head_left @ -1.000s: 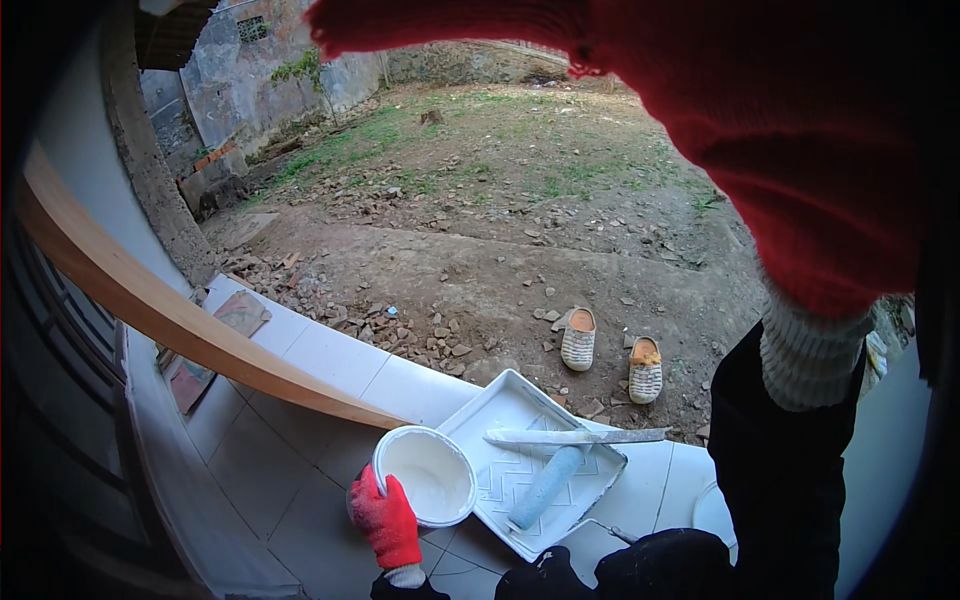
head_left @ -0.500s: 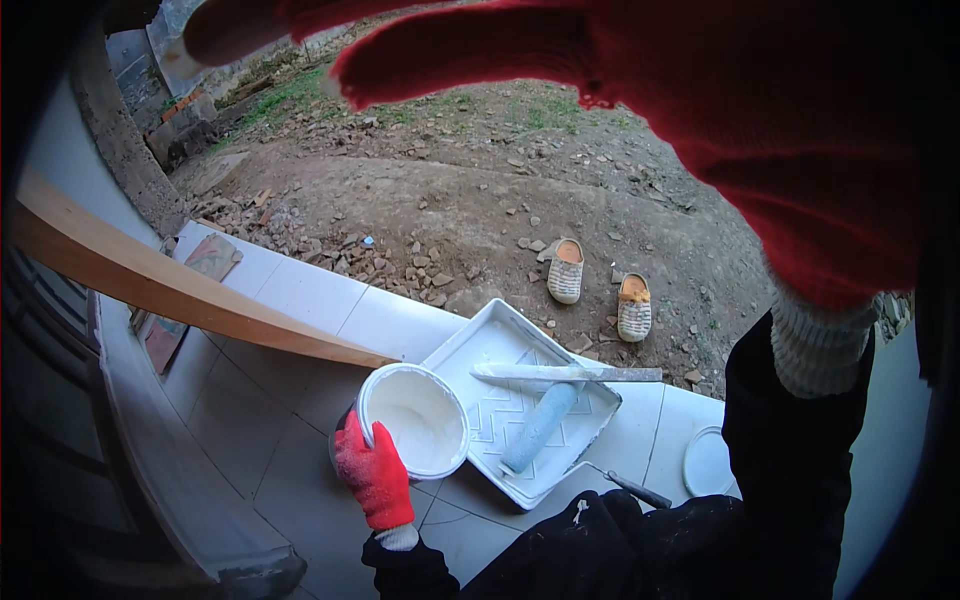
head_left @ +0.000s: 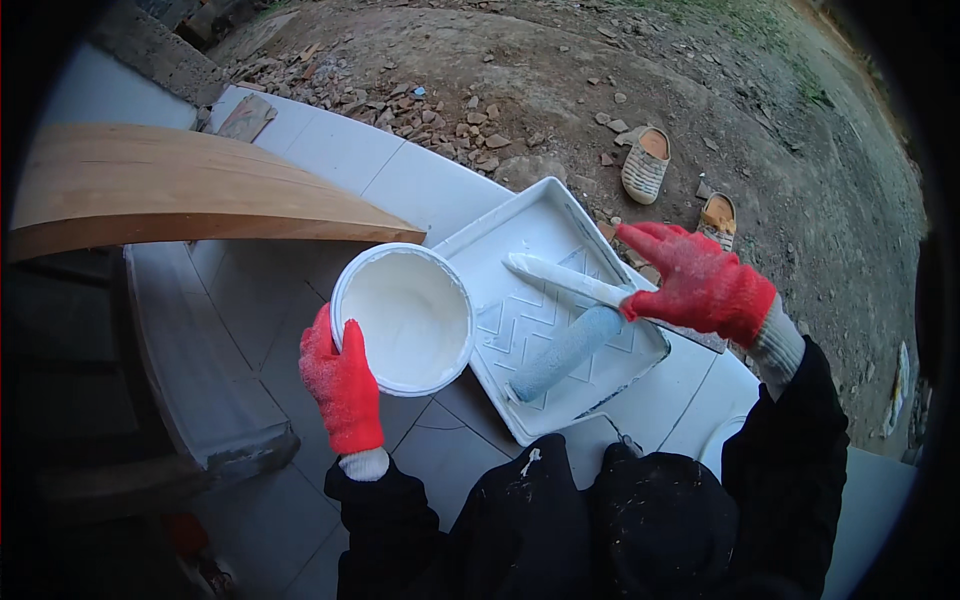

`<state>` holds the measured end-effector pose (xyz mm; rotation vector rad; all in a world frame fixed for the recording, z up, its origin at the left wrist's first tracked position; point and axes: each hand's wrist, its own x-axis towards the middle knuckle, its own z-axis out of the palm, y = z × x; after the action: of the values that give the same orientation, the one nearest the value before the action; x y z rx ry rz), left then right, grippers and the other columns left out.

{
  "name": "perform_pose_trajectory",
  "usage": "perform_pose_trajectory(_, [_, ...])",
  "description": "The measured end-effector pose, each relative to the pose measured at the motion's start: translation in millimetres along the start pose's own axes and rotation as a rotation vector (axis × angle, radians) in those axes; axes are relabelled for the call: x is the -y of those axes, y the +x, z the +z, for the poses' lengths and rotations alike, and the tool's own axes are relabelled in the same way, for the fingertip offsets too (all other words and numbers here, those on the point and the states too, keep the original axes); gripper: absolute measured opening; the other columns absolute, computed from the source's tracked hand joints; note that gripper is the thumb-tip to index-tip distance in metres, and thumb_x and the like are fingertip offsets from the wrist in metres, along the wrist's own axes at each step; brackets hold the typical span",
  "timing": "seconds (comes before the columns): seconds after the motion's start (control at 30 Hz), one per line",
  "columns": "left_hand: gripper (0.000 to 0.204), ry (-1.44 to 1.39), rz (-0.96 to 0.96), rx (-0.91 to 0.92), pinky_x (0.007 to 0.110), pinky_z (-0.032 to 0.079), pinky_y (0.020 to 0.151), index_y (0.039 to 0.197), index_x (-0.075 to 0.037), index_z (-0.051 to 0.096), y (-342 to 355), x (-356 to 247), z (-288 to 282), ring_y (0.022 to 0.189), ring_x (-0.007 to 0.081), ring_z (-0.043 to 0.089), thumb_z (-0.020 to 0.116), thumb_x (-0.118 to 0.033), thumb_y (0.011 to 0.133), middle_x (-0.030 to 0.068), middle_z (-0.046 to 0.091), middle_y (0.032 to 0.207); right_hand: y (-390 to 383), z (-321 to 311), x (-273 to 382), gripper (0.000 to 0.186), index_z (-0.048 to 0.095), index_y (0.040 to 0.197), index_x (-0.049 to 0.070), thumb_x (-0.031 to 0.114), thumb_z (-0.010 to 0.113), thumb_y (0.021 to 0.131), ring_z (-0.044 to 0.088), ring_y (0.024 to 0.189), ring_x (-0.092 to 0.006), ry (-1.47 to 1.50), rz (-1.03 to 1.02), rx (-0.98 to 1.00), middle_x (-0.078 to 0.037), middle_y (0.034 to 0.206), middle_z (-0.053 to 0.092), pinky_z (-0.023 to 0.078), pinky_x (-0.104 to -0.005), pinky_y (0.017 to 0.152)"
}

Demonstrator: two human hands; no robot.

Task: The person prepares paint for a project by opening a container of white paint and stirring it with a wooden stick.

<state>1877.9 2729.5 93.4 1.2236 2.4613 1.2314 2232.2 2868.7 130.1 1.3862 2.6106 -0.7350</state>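
Note:
My left hand (head_left: 342, 385), in a red glove, grips the near left side of a round white paint bucket (head_left: 345, 275), thumb over its rim. White paint (head_left: 415, 315) lies inside. To its right sits a white paint tray (head_left: 490, 225) with a ridged floor. A paint roller (head_left: 565, 352) with a pale blue sleeve rests in it. A flat, paint-coated stick (head_left: 565, 277) lies across the tray and over its right edge. My right hand (head_left: 705, 285), also red-gloved, is over the stick, thumb and fingers apart; the thumb is at the stick, but contact is unclear.
A wooden beam (head_left: 200, 185) juts in from the left, ending near the bucket. White floor tiles (head_left: 335, 155) border bare soil with rubble (head_left: 440, 125). Two striped clogs stand on the soil, one clog (head_left: 645, 170) nearer the tray. A round white lid (head_left: 722, 440) is partly behind my right arm.
My right hand has come down from close to the camera to the stick by the tray. The left hand still holds the bucket. The view has shifted.

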Motion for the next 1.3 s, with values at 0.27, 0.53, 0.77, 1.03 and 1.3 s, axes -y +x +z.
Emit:
perform_pose_trajectory(0.27, [0.035,0.043,-0.057,-0.077,0.039,0.051,0.087,0.123,-0.003,0.061,13.1,19.0,66.7,0.104,0.0271,0.061,0.059,-0.013,0.089,0.0148,0.061,0.115,31.2,103.3,-101.0,0.071,0.034,0.145,0.012,0.016,0.069,0.082,0.062,0.094,-0.0357,-0.059,0.102,0.291,-0.018,0.108,0.057,0.051,-0.0418,0.078])
perform_pose_trajectory(0.53, [0.035,0.044,-0.044,-0.08,0.04,0.051,0.088,0.122,-0.003,0.062,11.3,20.3,76.5,0.104,0.0273,0.061,0.06,-0.011,0.088,0.0146,0.062,0.114,54.8,90.6,-99.3,0.054,0.045,0.14,0.024,0.018,0.063,0.09,0.063,0.083,-0.0288,-0.02,-0.049,0.206,-0.012,0.093,0.057,0.052,-0.037,0.069])
perform_pose_trajectory(0.77, [0.035,-0.012,-0.05,-0.083,0.039,0.05,0.088,0.121,-0.002,0.062,13.6,13.8,72.7,0.104,0.0265,0.061,0.06,-0.008,0.087,0.015,0.063,0.112,48.5,82.7,-101.6,0.047,0.051,0.135,0.024,0.02,0.063,0.09,0.062,0.081,-0.0288,-0.054,0.015,0.14,-0.011,0.089,0.058,0.051,-0.0381,0.069])
perform_pose_trajectory(1.03, [0.034,0.014,0.017,-0.064,0.039,0.05,0.086,0.12,-0.001,0.062,4.9,11.6,60.7,0.1,0.0273,0.062,0.058,-0.008,0.087,0.0144,0.062,0.111,15.6,75.7,-83.8,0.038,0.054,0.128,0.023,0.023,0.059,0.091,0.063,0.076,-0.0298,-0.044,-0.015,0.085,-0.012,0.086,0.058,0.051,-0.0395,0.063])
perform_pose_trajectory(1.3, [0.033,0.052,-0.004,-0.116,0.038,0.051,0.083,0.118,0.0,0.063,-10.2,14.2,46.4,0.098,0.0263,0.062,0.059,-0.008,0.087,0.0146,0.063,0.108,-21.2,58.7,-82.9,0.041,0.057,0.127,0.021,0.018,0.063,0.087,0.064,0.076,-0.0284,-0.133,0.037,0.036,-0.01,0.084,0.06,0.05,-0.0385,0.063])
